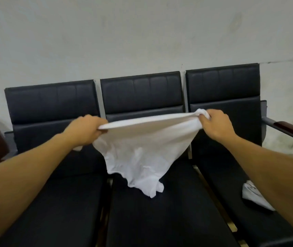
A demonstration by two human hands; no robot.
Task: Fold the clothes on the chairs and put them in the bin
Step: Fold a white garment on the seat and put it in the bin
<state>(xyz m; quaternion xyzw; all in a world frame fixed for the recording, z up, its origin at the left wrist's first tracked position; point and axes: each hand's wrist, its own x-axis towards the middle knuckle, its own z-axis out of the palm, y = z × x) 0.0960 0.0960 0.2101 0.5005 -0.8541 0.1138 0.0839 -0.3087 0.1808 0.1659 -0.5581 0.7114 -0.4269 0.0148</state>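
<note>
Both forearms reach out, left hand (87, 129) and right hand (215, 123) each clenching the white garment (142, 148), stretching it flat for folding over the chairs (142, 93).

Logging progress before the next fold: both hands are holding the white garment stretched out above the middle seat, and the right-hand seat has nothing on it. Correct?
Not quite. In the head view the left hand and right hand do hold the white garment stretched above the middle seat, but the right-hand seat is not bare: another white cloth lies on it.
</note>
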